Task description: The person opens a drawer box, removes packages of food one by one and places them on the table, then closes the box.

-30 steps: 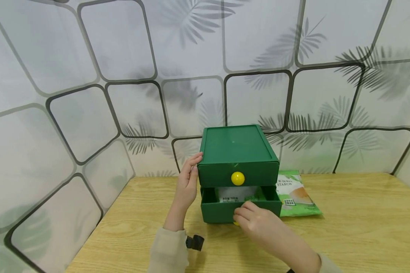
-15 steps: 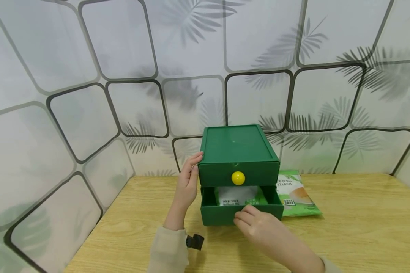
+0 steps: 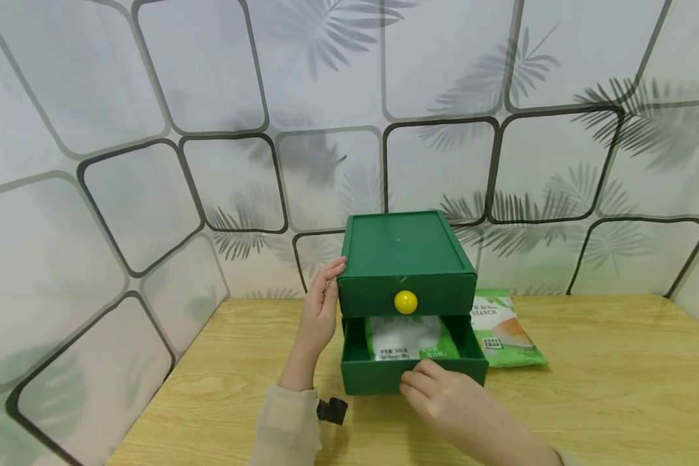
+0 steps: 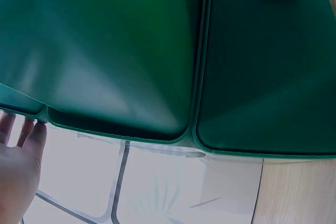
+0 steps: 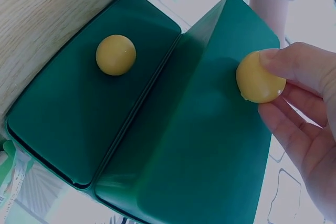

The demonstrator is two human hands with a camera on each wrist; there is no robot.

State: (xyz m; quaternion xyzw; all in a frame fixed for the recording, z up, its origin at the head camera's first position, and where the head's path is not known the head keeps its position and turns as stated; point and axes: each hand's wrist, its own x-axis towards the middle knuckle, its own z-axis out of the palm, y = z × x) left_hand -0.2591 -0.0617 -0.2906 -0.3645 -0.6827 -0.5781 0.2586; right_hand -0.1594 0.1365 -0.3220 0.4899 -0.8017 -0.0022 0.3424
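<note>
A green two-drawer box (image 3: 402, 246) stands on the table, its lower drawer (image 3: 373, 378) pulled partway out. My right hand (image 3: 451, 404) pinches that drawer's yellow knob (image 5: 257, 80) between thumb and fingers, plain in the right wrist view; in the head view the hand covers the knob. My left hand (image 3: 318, 310) rests with fairly straight fingers against the left side of the upper part; in the left wrist view only some fingers (image 4: 34, 142) and part of the palm show. Inside the drawer lies a white and green printed packet (image 3: 404, 333). The upper drawer (image 3: 361, 296), with its own yellow knob (image 3: 406, 302), is closed.
A green and white bag marked STARCH (image 3: 503, 330) lies right of the box, partly behind it. The wooden table (image 3: 606, 382) meets a patterned wall covering (image 3: 332, 175) at the back. A black wrist strap piece (image 3: 332, 411) sticks out by the left sleeve (image 3: 288, 424).
The lower drawer has slid further out toward me with my right hand at its knob, and more of the packet inside shows. My left hand has stayed in place on the box.
</note>
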